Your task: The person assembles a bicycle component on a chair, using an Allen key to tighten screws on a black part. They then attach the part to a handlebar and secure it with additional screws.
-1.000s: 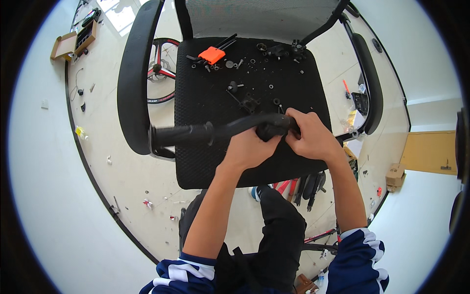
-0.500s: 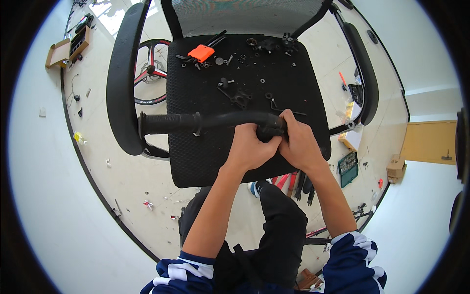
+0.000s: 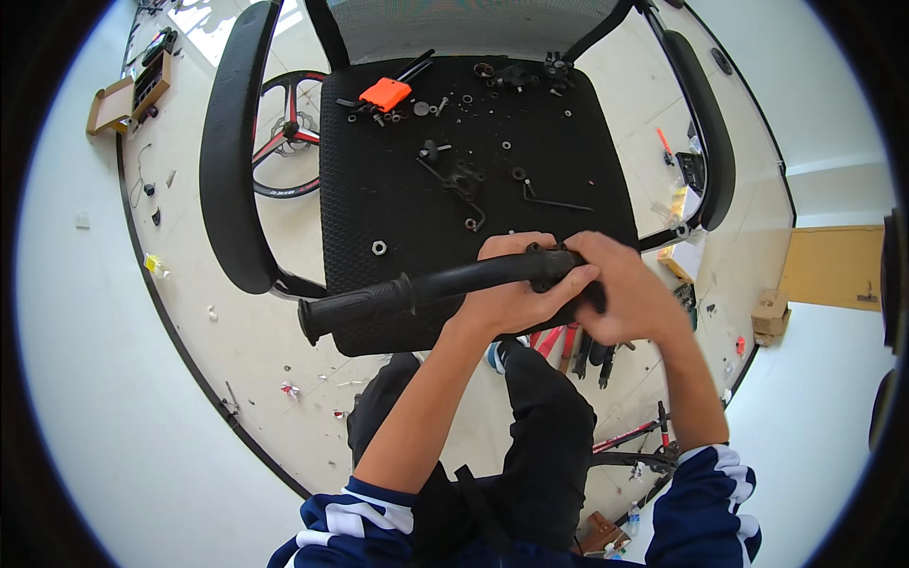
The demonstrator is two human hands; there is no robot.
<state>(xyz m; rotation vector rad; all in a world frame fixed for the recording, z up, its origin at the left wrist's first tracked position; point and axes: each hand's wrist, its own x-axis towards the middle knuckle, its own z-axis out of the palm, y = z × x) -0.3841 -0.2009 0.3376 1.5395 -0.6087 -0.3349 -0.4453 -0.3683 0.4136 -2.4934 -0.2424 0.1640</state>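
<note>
A black bicycle handlebar (image 3: 464, 281) is held above the front of the chair seat. Its ribbed grip (image 3: 358, 308) points left and slants down toward me. My left hand (image 3: 511, 301) is wrapped round the bar near a dark clamp (image 3: 547, 267), thumb pointing right. Closed round the bar just right of the clamp, my right hand (image 3: 623, 289) is slightly blurred and hides the bar's far part. On the seat beyond lie a hex key (image 3: 559, 204), a dark metal bracket (image 3: 464, 182) and a hex nut (image 3: 379, 248).
An orange multi-tool (image 3: 385, 94) lies among nuts and washers at the back of the chair seat (image 3: 379, 208). Armrests (image 3: 232, 142) flank it. A spoked wheel (image 3: 289, 133) lies on the floor at left; a red and black bike frame (image 3: 634, 445) is at lower right.
Both hands have drawn the handlebar toward me and rightward, and its grip end has dropped. The right hand has shifted right. A nut and the bent key behind the bar have come into sight.
</note>
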